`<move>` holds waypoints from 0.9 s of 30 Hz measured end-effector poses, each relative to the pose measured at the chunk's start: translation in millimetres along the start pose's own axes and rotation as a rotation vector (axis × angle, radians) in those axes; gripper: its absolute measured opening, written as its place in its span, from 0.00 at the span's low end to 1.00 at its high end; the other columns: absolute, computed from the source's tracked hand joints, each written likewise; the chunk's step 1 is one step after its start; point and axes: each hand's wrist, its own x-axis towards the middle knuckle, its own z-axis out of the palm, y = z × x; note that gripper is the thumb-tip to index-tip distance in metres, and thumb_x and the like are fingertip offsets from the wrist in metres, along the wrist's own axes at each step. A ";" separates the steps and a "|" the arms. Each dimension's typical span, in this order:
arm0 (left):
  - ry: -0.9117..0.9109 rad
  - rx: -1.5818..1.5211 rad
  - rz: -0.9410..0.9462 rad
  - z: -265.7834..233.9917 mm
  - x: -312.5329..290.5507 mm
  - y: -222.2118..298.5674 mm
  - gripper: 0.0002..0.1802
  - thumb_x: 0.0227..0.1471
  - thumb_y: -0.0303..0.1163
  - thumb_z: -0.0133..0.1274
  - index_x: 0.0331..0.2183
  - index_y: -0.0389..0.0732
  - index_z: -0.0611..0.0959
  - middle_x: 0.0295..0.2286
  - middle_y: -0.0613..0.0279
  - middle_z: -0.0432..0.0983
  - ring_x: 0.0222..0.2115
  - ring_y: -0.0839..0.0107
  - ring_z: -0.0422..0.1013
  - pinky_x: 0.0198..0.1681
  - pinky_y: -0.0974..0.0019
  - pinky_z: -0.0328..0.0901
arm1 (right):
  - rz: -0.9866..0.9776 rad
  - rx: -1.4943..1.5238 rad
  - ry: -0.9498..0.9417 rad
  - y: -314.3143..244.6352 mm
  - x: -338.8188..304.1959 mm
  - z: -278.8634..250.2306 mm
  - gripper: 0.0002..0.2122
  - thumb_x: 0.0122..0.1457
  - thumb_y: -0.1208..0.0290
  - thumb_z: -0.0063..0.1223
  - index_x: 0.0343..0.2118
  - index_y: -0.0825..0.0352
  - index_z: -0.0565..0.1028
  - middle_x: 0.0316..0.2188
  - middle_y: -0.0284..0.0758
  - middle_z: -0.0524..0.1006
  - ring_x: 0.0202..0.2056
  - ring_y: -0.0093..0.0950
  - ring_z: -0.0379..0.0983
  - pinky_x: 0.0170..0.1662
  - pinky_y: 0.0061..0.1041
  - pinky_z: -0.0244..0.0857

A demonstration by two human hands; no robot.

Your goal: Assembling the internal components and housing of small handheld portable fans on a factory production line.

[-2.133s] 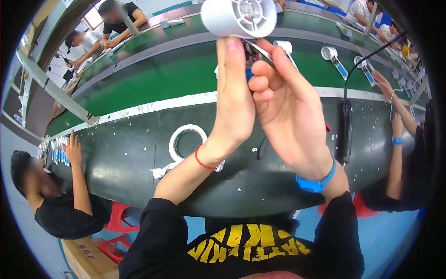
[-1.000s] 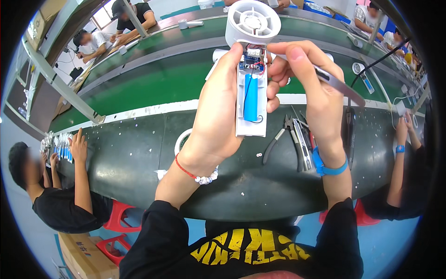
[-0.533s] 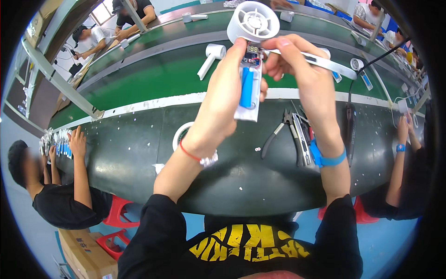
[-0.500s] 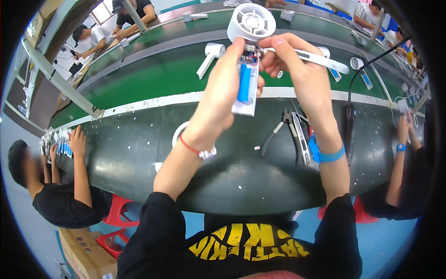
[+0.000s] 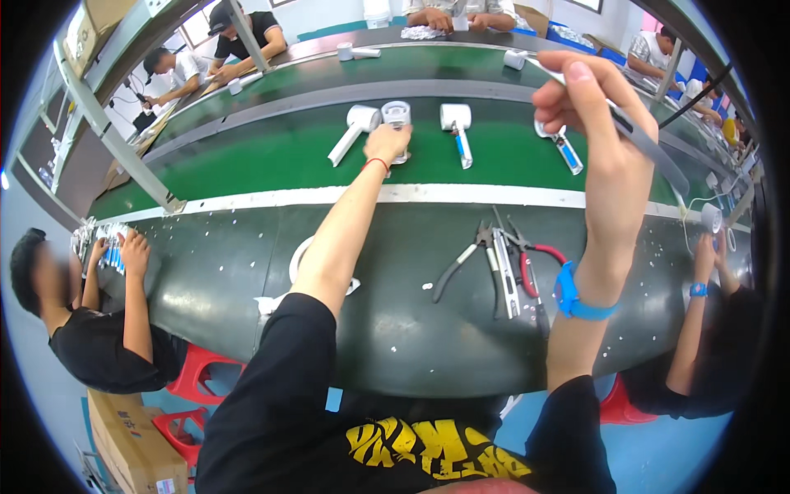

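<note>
My left hand [image 5: 387, 143] reaches out to the green conveyor, its fingers closed round the handle of a white handheld fan [image 5: 396, 114]. The fan's round head shows beyond my fingers, while most of its handle is hidden. Just left of it lies another white fan [image 5: 357, 128]. To the right are a fan with a blue battery in its open handle [image 5: 457, 132] and a similar one [image 5: 563, 150]. Raised above the belt, my right hand [image 5: 607, 111] is closed on slim tweezers [image 5: 668, 167], whose tip points left.
Cutting pliers [image 5: 461, 263], a utility knife [image 5: 504, 276] and red-handled pliers [image 5: 527, 259] lie on the dark table. A white ring-shaped object [image 5: 299, 259] is partly under my left forearm. A metal post [image 5: 111, 136] rises at left. Co-workers sit on both sides and across the belt.
The fan with its open handle has gone from in front of me to the belt, with my left hand still on it. My right hand has moved away to the right, keeping the tweezers.
</note>
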 end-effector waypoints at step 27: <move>-0.300 -1.446 0.525 -183.3 -192.2 67.6 0.19 0.57 0.41 0.50 0.43 0.37 0.69 0.34 0.58 0.72 0.28 0.71 0.72 0.30 0.68 0.68 | -0.089 0.122 -0.291 7.4 -23.8 60.6 0.10 0.61 0.72 0.49 0.42 0.74 0.72 0.36 0.40 0.78 0.39 0.26 0.76 0.43 0.20 0.68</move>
